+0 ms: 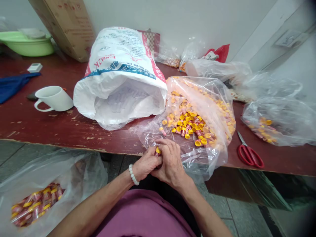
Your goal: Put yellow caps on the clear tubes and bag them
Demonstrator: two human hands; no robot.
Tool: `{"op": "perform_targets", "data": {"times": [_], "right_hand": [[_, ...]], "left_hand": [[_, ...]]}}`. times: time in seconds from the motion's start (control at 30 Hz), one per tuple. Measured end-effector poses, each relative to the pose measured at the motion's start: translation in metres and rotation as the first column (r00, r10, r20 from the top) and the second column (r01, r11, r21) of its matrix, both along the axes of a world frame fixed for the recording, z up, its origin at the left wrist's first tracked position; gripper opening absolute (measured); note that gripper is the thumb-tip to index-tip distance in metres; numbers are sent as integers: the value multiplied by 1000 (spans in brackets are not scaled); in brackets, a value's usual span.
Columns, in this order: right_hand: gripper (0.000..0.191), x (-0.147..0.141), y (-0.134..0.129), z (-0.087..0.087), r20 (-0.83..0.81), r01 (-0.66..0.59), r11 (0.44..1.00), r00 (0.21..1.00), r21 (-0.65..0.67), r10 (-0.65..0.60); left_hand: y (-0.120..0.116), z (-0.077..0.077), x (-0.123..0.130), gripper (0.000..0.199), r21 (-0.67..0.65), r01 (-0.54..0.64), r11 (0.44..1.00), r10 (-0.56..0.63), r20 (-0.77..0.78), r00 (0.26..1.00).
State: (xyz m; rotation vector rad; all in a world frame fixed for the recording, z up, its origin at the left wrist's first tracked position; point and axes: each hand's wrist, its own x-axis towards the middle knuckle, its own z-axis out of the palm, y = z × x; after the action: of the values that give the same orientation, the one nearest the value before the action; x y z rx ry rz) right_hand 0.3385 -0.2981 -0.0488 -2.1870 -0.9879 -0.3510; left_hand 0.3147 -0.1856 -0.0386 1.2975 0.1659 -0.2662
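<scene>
My left hand (148, 162) is closed around a small red-patterned tube with a yellow cap (158, 151), near the table's front edge. My right hand (170, 159) meets it there, fingers bent over the same piece; what lies under them is hidden. Just beyond, a clear plastic bag (209, 89) lies open on the table, full of small yellow-topped pieces (189, 123) with red-patterned bodies. To its left a white woven sack (118, 52) rests on its side, its mouth facing me and clear plastic inside. Down at the left, another clear bag (81, 171) holds several red-and-yellow capped pieces (37, 204).
Red-handled scissors (250, 154) lie on the worn red table (49, 128) at the right. Beyond them is a clear bag (291, 121) with some yellow pieces. A white mug (55, 98), a blue cloth (12, 85), a green basin (29, 46) and a cardboard box (66, 29) are left.
</scene>
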Motion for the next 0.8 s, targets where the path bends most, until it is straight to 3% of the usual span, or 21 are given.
{"op": "perform_targets", "data": {"times": [0.1, 0.3, 0.43, 0.63, 0.8], "right_hand": [[54, 3, -3, 5, -44, -35, 999, 998, -13, 34], [94, 6, -14, 0, -107, -53, 991, 992, 120, 66], [83, 6, -13, -11, -88, -76, 989, 992, 123, 87], [65, 8, -9, -8, 2, -95, 989, 995, 115, 95], [61, 4, 2, -17, 76, -147, 988, 987, 39, 144]], "left_hand": [[4, 2, 1, 9, -73, 12, 997, -12, 0, 1000], [18, 3, -2, 24, -266, 43, 963, -58, -46, 997], [21, 0, -7, 22, -308, 16, 951, -50, -103, 993], [20, -11, -8, 24, -396, -21, 918, -27, -115, 993], [23, -17, -14, 29, -447, -109, 888, 19, -202, 979]]}}
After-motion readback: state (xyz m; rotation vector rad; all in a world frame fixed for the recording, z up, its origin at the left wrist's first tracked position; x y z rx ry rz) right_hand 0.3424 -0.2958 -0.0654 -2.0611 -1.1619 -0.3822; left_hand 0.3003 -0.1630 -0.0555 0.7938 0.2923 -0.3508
